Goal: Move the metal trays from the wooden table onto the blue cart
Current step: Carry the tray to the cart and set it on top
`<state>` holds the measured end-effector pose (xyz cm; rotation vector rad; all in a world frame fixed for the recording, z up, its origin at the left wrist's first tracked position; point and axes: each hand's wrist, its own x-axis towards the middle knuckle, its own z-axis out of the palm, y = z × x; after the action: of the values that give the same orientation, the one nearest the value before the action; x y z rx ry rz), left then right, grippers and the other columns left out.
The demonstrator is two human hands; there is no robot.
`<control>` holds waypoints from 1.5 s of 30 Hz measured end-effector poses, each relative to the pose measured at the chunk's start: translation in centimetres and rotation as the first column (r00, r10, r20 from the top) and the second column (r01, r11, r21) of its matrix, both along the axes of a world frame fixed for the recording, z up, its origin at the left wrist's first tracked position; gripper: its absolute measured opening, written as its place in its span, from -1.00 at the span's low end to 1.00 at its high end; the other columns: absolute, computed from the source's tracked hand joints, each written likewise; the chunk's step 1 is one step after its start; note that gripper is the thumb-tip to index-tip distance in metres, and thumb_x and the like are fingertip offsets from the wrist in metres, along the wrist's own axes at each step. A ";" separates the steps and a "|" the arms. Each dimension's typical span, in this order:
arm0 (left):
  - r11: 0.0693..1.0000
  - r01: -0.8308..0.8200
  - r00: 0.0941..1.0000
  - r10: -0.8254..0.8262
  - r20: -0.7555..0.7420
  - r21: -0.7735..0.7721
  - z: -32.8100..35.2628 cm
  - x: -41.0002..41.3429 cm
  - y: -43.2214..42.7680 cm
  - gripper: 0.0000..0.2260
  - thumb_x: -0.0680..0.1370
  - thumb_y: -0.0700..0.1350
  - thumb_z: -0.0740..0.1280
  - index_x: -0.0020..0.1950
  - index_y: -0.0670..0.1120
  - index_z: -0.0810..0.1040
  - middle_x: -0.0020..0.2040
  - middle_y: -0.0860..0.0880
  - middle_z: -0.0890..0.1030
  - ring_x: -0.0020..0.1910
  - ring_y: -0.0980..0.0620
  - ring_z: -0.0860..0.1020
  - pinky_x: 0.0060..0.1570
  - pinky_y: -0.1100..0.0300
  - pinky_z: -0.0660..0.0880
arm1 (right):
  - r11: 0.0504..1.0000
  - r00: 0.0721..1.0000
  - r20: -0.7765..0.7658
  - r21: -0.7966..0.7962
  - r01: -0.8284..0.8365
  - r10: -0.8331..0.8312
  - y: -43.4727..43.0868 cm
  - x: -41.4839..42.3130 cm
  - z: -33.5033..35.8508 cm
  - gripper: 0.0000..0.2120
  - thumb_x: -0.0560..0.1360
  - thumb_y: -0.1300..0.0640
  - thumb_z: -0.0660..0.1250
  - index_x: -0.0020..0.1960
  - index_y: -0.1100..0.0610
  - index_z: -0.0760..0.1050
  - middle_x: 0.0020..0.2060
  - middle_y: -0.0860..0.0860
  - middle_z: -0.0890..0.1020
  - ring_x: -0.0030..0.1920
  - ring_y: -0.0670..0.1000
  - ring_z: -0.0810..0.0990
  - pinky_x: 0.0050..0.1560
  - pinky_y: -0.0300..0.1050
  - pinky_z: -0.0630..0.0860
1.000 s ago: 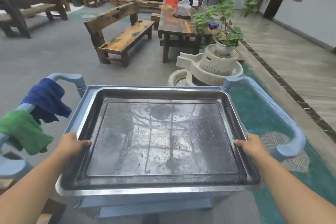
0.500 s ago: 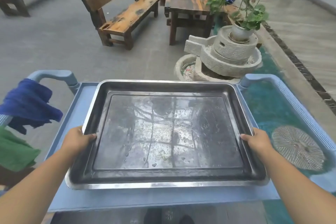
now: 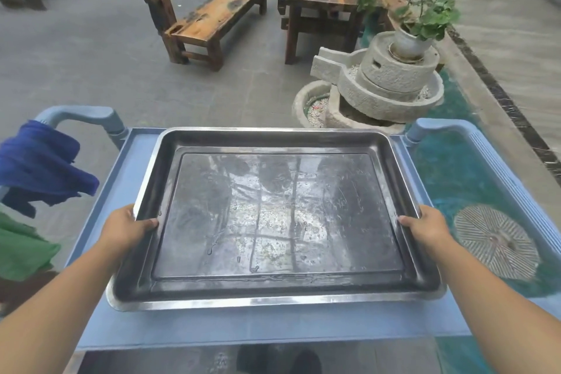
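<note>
The tray (image 3: pixel 273 215) sits on the cart (image 3: pixel 243 328) (cloths (image 3: pixel 39 161) to its left), millstone (image 3: pixel 394 73) behind.

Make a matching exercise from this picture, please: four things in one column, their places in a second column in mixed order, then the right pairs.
Things
1. tray
2. blue cloth
3. plant
4. bench

Places
a. on the stone mill
b. held by the left hand and right hand, over the cart
c. on the grey floor
d. draped at the cart's left side

Pairs: 1-b, 2-d, 3-a, 4-c
</note>
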<state>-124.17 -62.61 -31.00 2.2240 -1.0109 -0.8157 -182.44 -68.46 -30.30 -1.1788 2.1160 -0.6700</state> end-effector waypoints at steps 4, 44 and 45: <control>1.000 0.001 1.000 -0.001 0.000 -0.005 -0.6 0.4 -0.2 -0.86 0.45 -0.18 0.51 -0.13 -0.08 0.56 -0.29 -0.03 0.62 -0.33 -0.05 0.60 -0.38 0.20 0.44 | 1.000 1.000 -0.005 -0.007 -0.011 0.011 0.1 0.2 -0.5 -0.85 0.46 0.26 0.45 -0.12 0.08 0.52 -0.32 -0.07 0.60 -0.31 -0.08 0.55 -0.32 -0.23 0.39; 0.792 0.610 0.700 -0.553 0.452 0.027 -0.4 -8.9 2.9 -0.37 0.53 0.10 0.36 0.51 -0.10 0.26 0.48 -0.13 0.30 0.46 -0.13 0.28 0.46 -0.13 0.26 | 0.908 0.893 -0.309 -0.160 -0.387 0.326 5.9 7.7 -0.9 -0.59 0.52 0.05 0.36 0.31 0.12 0.39 0.35 0.03 0.33 0.37 0.07 0.37 0.35 -0.01 0.34; 0.760 0.650 0.684 -0.596 0.420 0.020 -0.3 -9.7 3.3 -0.33 0.52 0.22 0.29 0.53 -0.05 0.21 0.52 -0.09 0.25 0.48 -0.10 0.26 0.46 -0.12 0.25 | 0.883 0.863 -0.285 -0.095 -0.459 0.418 6.4 8.4 -0.7 -0.54 0.52 -0.06 0.34 0.35 0.07 0.37 0.41 -0.01 0.28 0.42 0.04 0.31 0.38 0.02 0.34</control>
<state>-133.91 -59.31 -31.30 1.9615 -2.0471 -0.5194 -174.01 -62.06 -30.99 -1.8545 1.9072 -0.4980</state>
